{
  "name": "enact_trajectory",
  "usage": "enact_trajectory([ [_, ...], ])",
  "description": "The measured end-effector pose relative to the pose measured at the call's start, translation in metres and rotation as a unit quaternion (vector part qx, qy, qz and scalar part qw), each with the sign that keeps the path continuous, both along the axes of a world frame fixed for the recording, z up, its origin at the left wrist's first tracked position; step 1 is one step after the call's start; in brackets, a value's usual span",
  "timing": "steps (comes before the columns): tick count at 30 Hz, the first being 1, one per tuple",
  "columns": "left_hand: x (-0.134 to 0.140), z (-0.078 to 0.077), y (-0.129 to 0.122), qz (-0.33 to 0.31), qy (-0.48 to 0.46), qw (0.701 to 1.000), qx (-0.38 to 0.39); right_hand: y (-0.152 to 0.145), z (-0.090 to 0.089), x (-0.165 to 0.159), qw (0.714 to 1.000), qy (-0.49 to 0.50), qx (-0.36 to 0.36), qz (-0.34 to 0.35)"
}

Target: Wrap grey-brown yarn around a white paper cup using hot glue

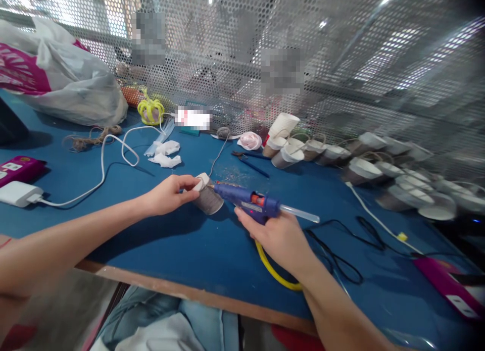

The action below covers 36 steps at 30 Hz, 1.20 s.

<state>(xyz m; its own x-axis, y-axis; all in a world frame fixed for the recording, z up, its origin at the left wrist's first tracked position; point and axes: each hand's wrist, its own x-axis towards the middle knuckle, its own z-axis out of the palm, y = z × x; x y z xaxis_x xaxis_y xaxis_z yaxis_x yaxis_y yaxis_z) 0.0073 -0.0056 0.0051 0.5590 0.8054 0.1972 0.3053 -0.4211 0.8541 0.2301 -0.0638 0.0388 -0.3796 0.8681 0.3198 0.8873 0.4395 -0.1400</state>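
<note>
My right hand [278,237] is wrapped round a blue hot glue gun [246,199]. A clear glue stick [301,214] juts from its back end. The nozzle points left and meets, or nearly meets, the side of a small grey paper cup [209,200]. That cup lies tilted over the blue table, its white end up. My left hand [178,192] pinches the cup near the white end. Grey twine runs from near the cup back to a small ball of twine [223,133]. Whether glue is coming out cannot be made out.
Several grey-and-white cups [288,153] stand at the back right. Pliers [252,163] and crumpled white scraps [165,154] lie behind my hands. A yellow ring [278,276], black cable [341,270] and magenta power strip [450,285] sit right; a plastic bag [76,83] stands left.
</note>
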Motion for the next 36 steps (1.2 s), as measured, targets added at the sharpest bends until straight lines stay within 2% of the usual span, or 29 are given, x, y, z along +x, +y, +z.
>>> enact_trajectory([
  [4, -0.001, -0.002, 0.001, -0.015, -0.008, 1.0, -0.012, -0.002, 0.0, -0.004, 0.997, -0.036, 0.058, 0.024],
  [7, -0.001, -0.003, 0.001, -0.019, -0.015, 0.999, -0.024, -0.004, 0.002, -0.009, 0.997, -0.004, 0.078, 0.027],
  [10, -0.001, -0.003, 0.001, -0.022, -0.026, 0.999, -0.028, -0.005, 0.004, -0.012, 0.997, 0.047, 0.056, 0.031],
  [16, -0.001, -0.003, 0.0, -0.023, -0.018, 0.999, -0.022, -0.005, 0.005, -0.013, 0.996, 0.077, 0.042, 0.019],
  [24, -0.002, -0.003, 0.001, -0.027, -0.013, 0.999, -0.016, -0.007, 0.007, -0.014, 0.997, 0.07, 0.016, -0.001],
  [29, -0.003, -0.002, 0.001, -0.032, -0.015, 0.999, -0.013, -0.008, 0.009, -0.016, 0.997, 0.079, -0.008, 0.01],
  [36, -0.003, -0.002, 0.0, -0.024, -0.001, 1.0, -0.016, -0.008, 0.01, -0.015, 0.997, 0.079, -0.001, 0.005],
])
